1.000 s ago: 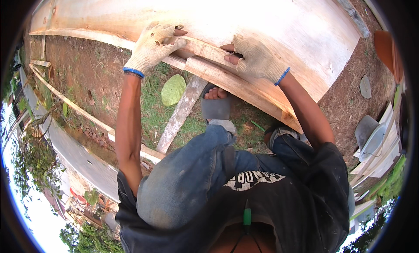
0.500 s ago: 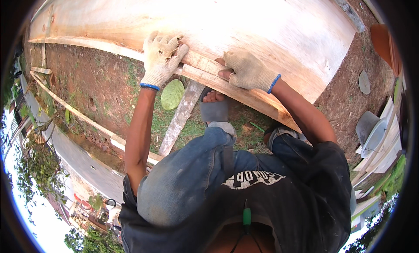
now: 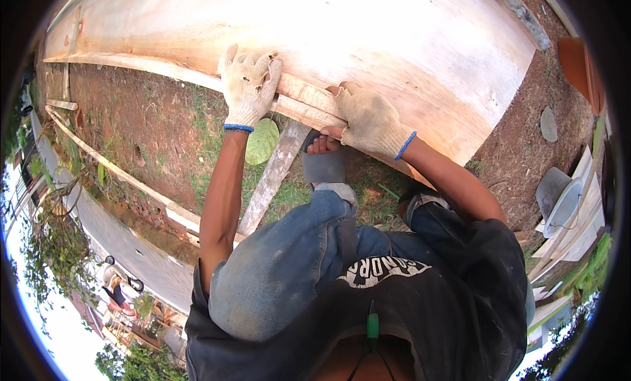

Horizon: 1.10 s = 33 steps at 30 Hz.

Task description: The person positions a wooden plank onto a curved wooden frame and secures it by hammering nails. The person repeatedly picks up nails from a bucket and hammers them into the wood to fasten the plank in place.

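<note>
A large pale curved plywood sheet (image 3: pixel 368 46) fills the upper part of the view, with a narrow wooden strip (image 3: pixel 299 98) along its lower edge. My left hand (image 3: pixel 246 85), in a white knit glove with a blue cuff, lies flat over the strip, its fingers spread up onto the sheet. My right hand (image 3: pixel 371 121), gloved the same way, clasps the strip and the sheet's edge just to the right. My bent knee in blue jeans (image 3: pixel 276 276) and my foot in a grey sandal (image 3: pixel 325 161) are below the hands.
A loose wooden plank (image 3: pixel 269 180) leans on the grass under the sheet beside a green round object (image 3: pixel 261 141). Long thin battens (image 3: pixel 118 171) lie on red soil at left. A grey bucket (image 3: pixel 559 197) and stacked boards (image 3: pixel 578 236) stand at right.
My left hand has slid right along the strip and up onto the sheet. My right hand has shifted slightly left, so both hands are now closer together.
</note>
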Available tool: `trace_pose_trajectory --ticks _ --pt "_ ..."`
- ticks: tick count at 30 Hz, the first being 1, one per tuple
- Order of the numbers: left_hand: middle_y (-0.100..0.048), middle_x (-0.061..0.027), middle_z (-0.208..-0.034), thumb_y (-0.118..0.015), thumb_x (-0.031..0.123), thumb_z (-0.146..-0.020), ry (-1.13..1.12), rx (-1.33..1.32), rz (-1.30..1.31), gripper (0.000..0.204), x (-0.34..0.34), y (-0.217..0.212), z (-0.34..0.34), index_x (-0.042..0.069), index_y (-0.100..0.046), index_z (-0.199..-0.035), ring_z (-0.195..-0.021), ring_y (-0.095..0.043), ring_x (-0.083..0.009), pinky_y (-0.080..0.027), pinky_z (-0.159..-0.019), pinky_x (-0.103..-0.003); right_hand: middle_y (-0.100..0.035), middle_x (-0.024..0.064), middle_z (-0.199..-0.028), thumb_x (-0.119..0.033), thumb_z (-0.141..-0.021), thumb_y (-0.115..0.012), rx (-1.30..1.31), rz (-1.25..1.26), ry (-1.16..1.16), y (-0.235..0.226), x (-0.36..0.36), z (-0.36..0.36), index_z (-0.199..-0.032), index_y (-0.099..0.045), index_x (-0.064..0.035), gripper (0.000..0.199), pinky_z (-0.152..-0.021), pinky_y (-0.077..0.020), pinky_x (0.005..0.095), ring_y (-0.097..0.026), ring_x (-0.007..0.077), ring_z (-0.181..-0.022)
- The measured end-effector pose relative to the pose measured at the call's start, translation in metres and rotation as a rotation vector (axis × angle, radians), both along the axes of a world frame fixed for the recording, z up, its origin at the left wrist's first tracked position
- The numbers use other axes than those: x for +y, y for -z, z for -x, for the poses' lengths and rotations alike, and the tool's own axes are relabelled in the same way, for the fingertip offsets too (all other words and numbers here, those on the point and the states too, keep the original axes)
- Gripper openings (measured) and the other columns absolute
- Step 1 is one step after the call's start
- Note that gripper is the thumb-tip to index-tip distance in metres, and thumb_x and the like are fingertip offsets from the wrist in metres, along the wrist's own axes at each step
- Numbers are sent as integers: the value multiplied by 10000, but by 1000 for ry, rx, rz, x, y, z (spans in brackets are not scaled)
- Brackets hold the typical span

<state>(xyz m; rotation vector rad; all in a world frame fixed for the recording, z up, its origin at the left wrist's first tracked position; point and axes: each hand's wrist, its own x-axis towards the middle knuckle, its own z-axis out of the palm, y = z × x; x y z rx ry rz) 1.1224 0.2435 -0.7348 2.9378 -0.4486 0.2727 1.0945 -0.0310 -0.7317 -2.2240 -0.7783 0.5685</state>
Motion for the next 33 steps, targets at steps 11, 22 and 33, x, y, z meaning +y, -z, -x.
trace_pose_trajectory --ticks 11,22,33 --pt "-764 -84 -955 -677 304 -969 -1 66 51 236 11 3 1 119 -811 -1030 -1006 -680 -300 -427 -1063 -499 -657 205 -1046 -411 -846 -828 -42 14 -13 5 2 -3 -1333 -636 69 711 -892 -560 438 -675 364 -1029" --pt "-767 -62 -913 -708 272 -939 -23 -6 -12 189 7 5 3 120 -807 -991 -962 -688 -292 -445 -1038 -495 -663 196 -1099 -343 -861 -844 115 -5 -20 -8 -5 -14 -1420 -619 1 694 -923 -555 441 -678 372 -1066" --pt "-785 -114 -1008 -582 297 -1037 -90 285 371 295 24 1 -2 83 -784 -1059 -1096 -698 -347 -449 -1071 -479 -649 212 -1261 -297 -828 -893 161 -102 -47 -10 -23 -15 -1529 -518 -12 844 -1001 -538 450 -644 385 -1173"
